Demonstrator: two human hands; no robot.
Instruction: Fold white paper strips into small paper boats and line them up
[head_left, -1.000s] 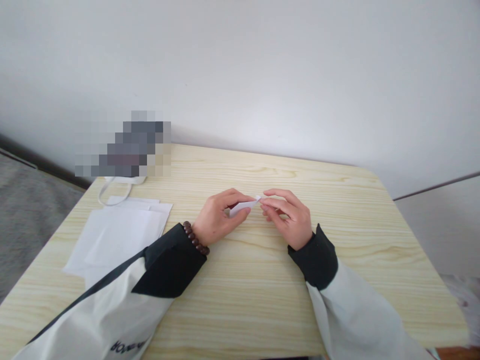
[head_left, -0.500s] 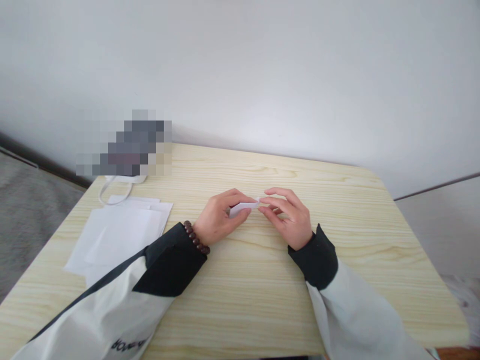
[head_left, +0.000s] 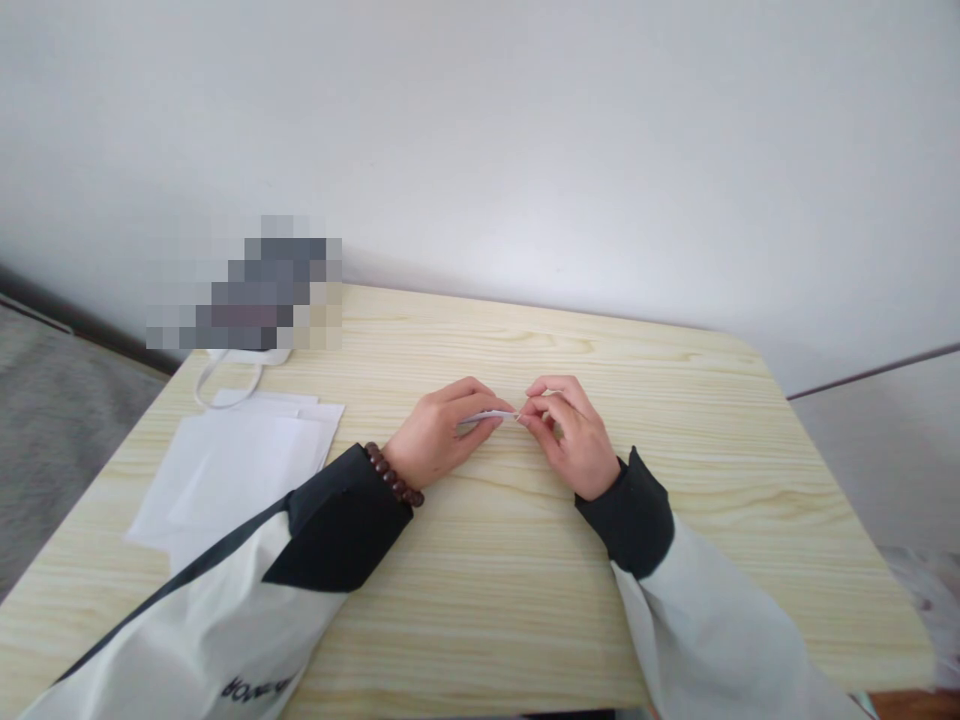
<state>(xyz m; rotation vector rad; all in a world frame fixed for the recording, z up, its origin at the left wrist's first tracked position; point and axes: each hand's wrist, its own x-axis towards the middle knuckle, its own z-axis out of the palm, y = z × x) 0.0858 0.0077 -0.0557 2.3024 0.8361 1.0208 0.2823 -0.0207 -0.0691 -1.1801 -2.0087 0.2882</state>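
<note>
Between thumb and fingers, my left hand (head_left: 442, 430) grips a small folded piece of white paper (head_left: 484, 414), seen nearly edge-on above the middle of the table. Its right end reaches my right hand (head_left: 570, 435), whose thumb and index finger are pinched together at that tip. The other fingers of my right hand are curled loosely. Most of the paper is hidden behind my left fingers, so its full shape does not show.
Loose white paper sheets (head_left: 232, 460) overlap on the left of the wooden table (head_left: 487, 600). Behind them lie a white cable loop (head_left: 201, 385) and a pixelated dark object (head_left: 262, 290). A pale wall (head_left: 525, 150) rises along the table's back edge.
The paper has turned from showing a broader face to nearly edge-on. My right thumb and index finger have closed together at its tip, and the other fingers have curled in.
</note>
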